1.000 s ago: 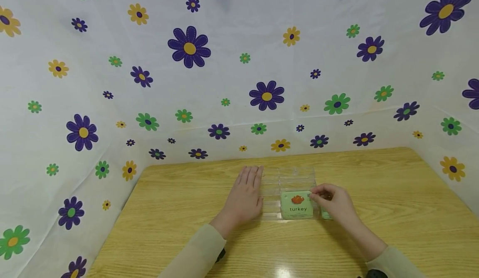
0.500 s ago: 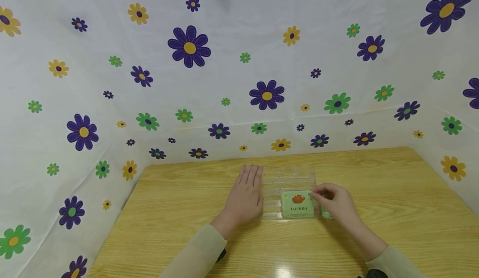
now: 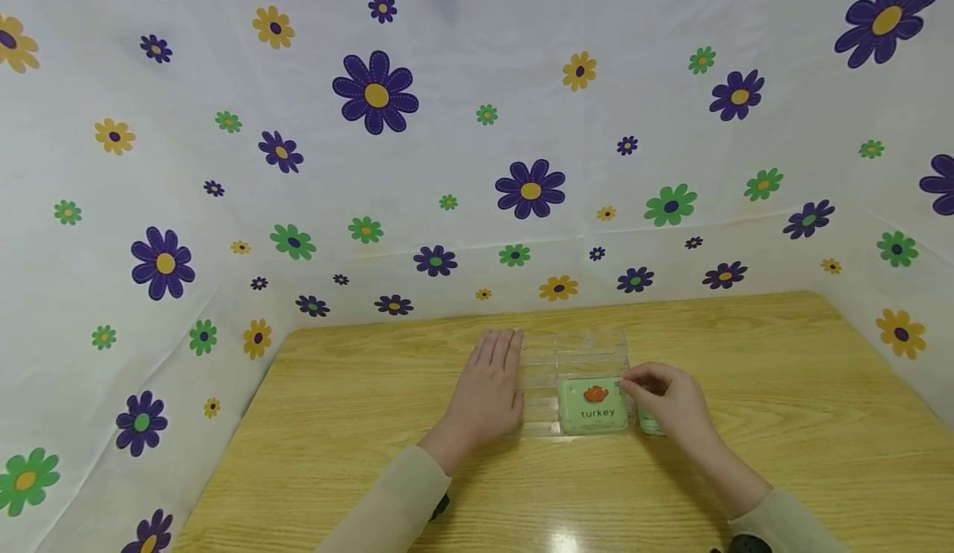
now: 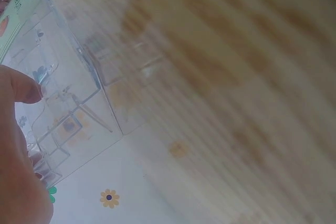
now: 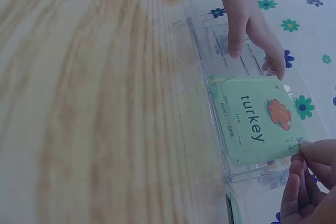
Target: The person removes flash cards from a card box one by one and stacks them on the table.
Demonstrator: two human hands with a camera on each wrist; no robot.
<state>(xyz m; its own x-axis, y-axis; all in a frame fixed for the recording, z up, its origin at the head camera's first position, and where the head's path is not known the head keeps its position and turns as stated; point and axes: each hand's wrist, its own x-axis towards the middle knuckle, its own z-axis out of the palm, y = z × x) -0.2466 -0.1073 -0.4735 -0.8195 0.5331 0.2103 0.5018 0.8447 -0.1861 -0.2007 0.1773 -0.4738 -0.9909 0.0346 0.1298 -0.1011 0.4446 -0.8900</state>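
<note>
Turkey card point(image 3: 594, 422), pale green with its picture facing up, lies over the near right part of a clear plastic tray point(image 3: 538, 372), its far right corner pinched by the right hand point(image 3: 674, 404). Along the tray's left end rests the left hand point(image 3: 488, 391), fingers straight and unclenched, pointing toward the far edge of the wooden table point(image 3: 335, 470). Just right of the tray sits another green piece point(image 3: 650, 425), perhaps a second card, though the right hand covers too much to be sure. Flowered cloth point(image 3: 447, 151) hangs behind.
</note>
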